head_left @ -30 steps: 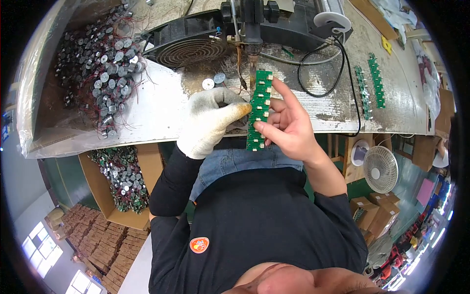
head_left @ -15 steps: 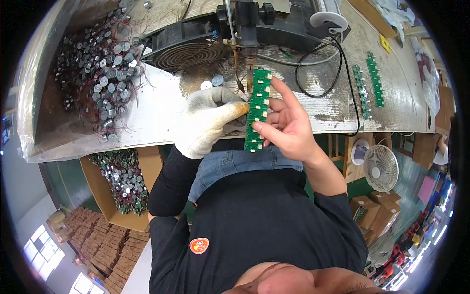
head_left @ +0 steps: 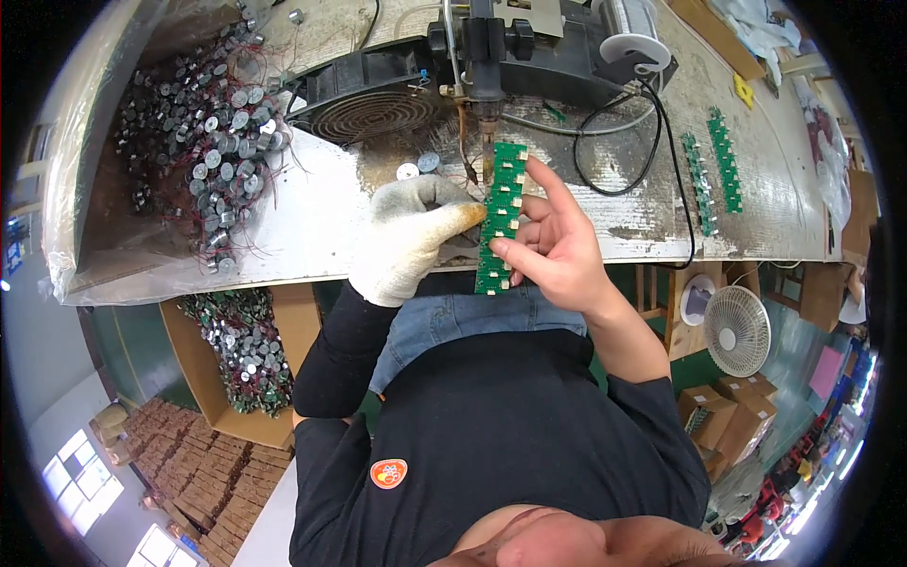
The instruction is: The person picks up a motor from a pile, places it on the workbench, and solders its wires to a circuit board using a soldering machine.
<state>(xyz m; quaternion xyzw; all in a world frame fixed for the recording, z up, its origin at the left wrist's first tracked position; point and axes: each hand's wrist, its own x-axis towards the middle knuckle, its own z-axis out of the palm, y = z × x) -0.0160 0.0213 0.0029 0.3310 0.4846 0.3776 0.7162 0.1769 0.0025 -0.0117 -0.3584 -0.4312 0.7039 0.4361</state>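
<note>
A long green circuit board strip (head_left: 504, 204) with a row of small white connectors stands nearly lengthwise before me, its top leaning slightly right. My right hand (head_left: 559, 253), bare, grips its right side, with the thumb on its face and the forefinger stretched up along the edge. In a white glove with a stained thumb tip, my left hand (head_left: 411, 227) pinches the strip's left edge; its other fingers are curled and partly hidden. Just beyond the glove lie two small round metal discs (head_left: 428, 163). The soldering head (head_left: 487, 106) stands over the strip's far end.
Many round metal parts with red wires (head_left: 222, 161) are heaped at the left. A black fan (head_left: 373, 104) stands behind the glove. A solder spool (head_left: 631, 42), a looped black cable (head_left: 673, 142) and more green strips (head_left: 725, 161) lie right. Below left is a filled cardboard box (head_left: 250, 354).
The whole view has shifted slightly, with the bench appearing a little lower and to the right. Both hands keep their hold on the strip, which leans a touch more to the right.
</note>
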